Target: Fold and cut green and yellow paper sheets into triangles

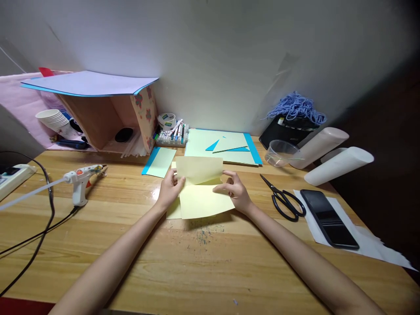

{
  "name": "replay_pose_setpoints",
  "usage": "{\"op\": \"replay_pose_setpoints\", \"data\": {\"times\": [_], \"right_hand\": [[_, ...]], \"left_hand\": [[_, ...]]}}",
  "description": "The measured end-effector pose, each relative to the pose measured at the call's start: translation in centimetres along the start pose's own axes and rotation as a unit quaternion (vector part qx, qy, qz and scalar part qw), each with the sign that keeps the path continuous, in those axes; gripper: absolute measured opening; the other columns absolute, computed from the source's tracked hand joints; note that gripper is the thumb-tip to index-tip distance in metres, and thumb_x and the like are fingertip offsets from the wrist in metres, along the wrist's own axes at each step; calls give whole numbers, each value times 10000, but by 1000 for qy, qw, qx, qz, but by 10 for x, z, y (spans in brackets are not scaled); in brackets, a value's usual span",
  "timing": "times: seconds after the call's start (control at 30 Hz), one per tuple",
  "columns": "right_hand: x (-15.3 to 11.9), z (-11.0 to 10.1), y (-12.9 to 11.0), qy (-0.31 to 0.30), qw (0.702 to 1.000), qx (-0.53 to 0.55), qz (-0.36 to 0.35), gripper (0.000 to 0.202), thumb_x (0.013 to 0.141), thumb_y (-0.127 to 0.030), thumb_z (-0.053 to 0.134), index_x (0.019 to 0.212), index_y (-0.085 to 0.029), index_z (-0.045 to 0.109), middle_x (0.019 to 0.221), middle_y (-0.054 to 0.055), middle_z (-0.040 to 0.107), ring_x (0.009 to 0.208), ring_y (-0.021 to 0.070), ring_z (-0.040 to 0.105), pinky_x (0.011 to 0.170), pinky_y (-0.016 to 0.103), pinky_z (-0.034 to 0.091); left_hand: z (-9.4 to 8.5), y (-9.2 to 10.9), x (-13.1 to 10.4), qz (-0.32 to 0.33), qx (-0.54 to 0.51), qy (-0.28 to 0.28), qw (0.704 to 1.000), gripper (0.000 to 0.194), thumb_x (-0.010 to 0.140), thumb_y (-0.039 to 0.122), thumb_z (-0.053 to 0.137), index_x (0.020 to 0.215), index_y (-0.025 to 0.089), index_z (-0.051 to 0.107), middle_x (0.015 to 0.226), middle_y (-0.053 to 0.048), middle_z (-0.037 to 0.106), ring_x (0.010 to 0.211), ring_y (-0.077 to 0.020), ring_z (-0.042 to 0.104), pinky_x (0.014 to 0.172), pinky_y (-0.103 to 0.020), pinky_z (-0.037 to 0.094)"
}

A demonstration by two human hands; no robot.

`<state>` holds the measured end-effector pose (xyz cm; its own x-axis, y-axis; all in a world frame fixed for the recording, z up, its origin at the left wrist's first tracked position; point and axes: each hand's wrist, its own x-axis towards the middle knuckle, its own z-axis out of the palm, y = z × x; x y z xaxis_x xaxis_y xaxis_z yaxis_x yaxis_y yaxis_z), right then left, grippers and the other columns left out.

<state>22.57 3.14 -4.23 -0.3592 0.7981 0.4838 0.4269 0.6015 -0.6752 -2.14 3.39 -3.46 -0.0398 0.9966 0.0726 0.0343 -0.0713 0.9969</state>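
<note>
1. The left hand's point(169, 187) fingers close on the pale yellow paper point(205, 202), thumb in front.
2. The right hand's point(236, 191) fingers, partly curled, grip its right side.
3. It is over the tabletop point(197, 271), between glue gun point(79, 183) and scissors point(286, 202).

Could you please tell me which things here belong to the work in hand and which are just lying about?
In hand:
- yellow paper, held by left hand and right hand

Apparently just lying about:
- scissors
- glue gun
- phone
- markers
- yarn

Bare hands point(171, 188) with slim fingers point(223, 187), bare wrists point(160, 207) and slender, tapering bare forearms point(120, 253)
</note>
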Motion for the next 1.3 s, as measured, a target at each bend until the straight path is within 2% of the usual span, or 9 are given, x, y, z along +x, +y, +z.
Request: {"op": "replay_pose_setpoints", "data": {"times": [0.23, 0.33, 0.43, 0.67, 0.83, 0.93, 1.1, 1.17, 1.3], "right_hand": [[5, -9, 4, -72, 971, 192, 122, 119, 693, -272, 671, 750, -167, 665, 1141, 98, 388, 856, 176, 567, 697, 323, 493], [6, -11, 6, -118, 963, 202, 137, 85, 696, -246, 652, 713, -164, 645, 1126, 91, 410, 874, 182, 569, 712, 320, 481], [8, -11, 8, -82, 966, 195, 150, 100, 733, -277, 597, 728, -183, 631, 1154, 82, 463, 1064, 225, 498, 842, 353, 434], [17, -16, 13, -83, 878, 361, 303, 505, 873, -529, 217, 1160, -211, 485, 1154, 88, 588, 1010, 214, 575, 740, 340, 502], [16, -10, 14, -54, 892, 340, 294, 409, 734, -420, 610, 1062, -195, 512, 1051, 85, 643, 884, 193, 627, 770, 331, 502], [16, -7, 14, -29, 895, 343, 285, 397, 711, -341, 644, 1051, -186, 509, 1026, 77, 652, 854, 183, 633, 781, 342, 499], [17, -11, 13, -102, 888, 340, 291, 332, 756, -301, 594, 1058, -179, 528, 1056, 76, 639, 861, 181, 630, 745, 320, 510], [17, -13, 12, -130, 887, 341, 285, 314, 767, -290, 584, 1057, -179, 534, 1067, 74, 632, 880, 181, 625, 745, 311, 509], [16, -13, 9, -135, 891, 326, 286, 313, 775, -303, 576, 1056, -175, 523, 1042, 76, 632, 905, 197, 613, 718, 315, 513]], "left_hand": [[-3, 4, 1, 89, 90, 67, 990, 718, 633, 275, 706, 1243, 207, 334, 930, -38, 560, 834, -156, 563, 743, -271, 437], [-5, 13, -2, 107, 141, 42, 983, 485, 642, 294, 697, 1085, 201, 522, 937, -46, 595, 886, -189, 556, 778, -281, 428], [-8, 14, -4, 44, 135, -4, 990, 208, 702, 347, 624, 812, 169, 615, 815, -39, 634, 748, -189, 578, 640, -256, 442], [-9, 11, -5, 19, 182, 112, 977, 180, 726, 332, 558, 800, 171, 589, 794, -11, 642, 716, -177, 568, 616, -236, 413], [-7, 16, -15, -6, 249, 138, 959, 155, 725, 225, 488, 836, 196, 591, 826, -20, 640, 732, -200, 564, 598, -250, 385], [-6, 21, -18, -3, 307, 131, 943, 243, 723, 219, 500, 956, 217, 573, 839, -24, 630, 718, -210, 560, 596, -269, 377], [-9, 32, -18, 132, 369, 153, 907, 329, 752, 179, 490, 1080, 198, 502, 998, -72, 566, 912, -236, 529, 757, -327, 395], [-9, 33, -17, 184, 407, 112, 888, 263, 777, 155, 458, 1022, 198, 542, 987, -76, 566, 951, -248, 504, 832, -362, 368], [-1, 23, -19, 218, 437, -76, 869, 245, 816, 157, 427, 1003, 211, 577, 970, -80, 569, 923, -245, 505, 813, -368, 386]]}}
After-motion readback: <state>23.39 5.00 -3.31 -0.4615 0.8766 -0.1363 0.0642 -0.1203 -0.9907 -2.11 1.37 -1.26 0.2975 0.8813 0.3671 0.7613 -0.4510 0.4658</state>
